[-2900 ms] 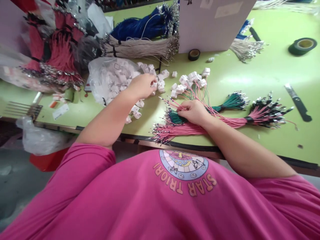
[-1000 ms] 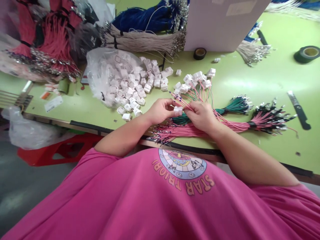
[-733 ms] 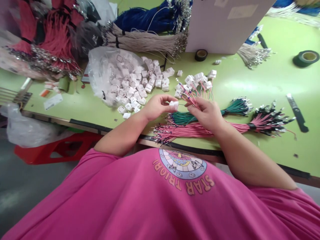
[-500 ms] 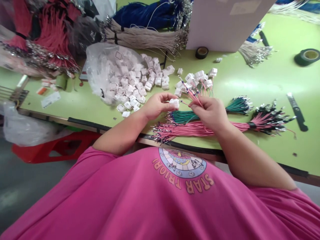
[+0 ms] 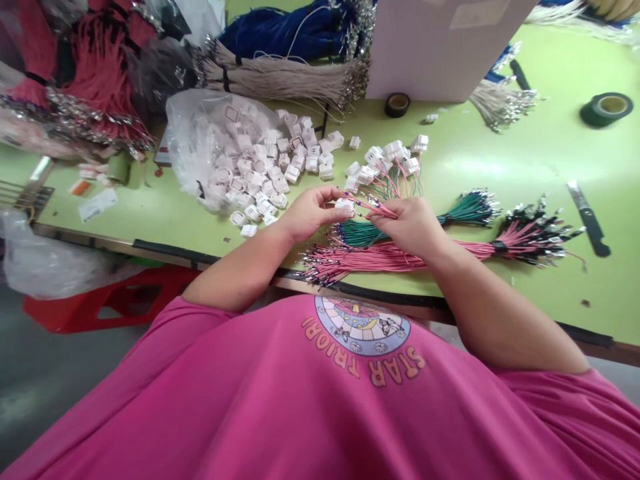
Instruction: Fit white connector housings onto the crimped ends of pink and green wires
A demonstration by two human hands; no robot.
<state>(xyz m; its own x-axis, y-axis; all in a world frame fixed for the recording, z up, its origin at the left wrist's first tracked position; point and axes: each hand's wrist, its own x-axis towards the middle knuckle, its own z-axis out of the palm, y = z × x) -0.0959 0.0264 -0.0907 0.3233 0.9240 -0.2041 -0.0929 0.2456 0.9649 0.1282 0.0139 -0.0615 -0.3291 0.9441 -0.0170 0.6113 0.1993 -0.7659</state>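
Between the thumb and fingers of my left hand [image 5: 315, 212] is a white connector housing [image 5: 345, 207]. My right hand [image 5: 413, 227] is closed round several pink wires [image 5: 383, 209], whose metal-tipped ends point left and lie close to the housing. Whether a wire tip sits inside the housing, I cannot tell. Under my hands lie a bundle of green wires [image 5: 363, 233] and a longer bundle of pink wires [image 5: 370, 259]. Just beyond my right hand, several white housings with wires attached [image 5: 393, 153] are grouped together.
Loose white housings [image 5: 270, 163] spill from a clear plastic bag [image 5: 187, 137]. Behind them are bundles of white wires [image 5: 295, 77] and blue wires [image 5: 285, 33], beside a pale box [image 5: 440, 50]. Black tape [image 5: 397, 105], green tape [image 5: 606, 110] and a dark blade-like tool [image 5: 590, 219] lie rightward.
My right hand has tilted, and the pink wires in it have swung down from pointing up to pointing left at the housing. The whole view has shifted slightly.
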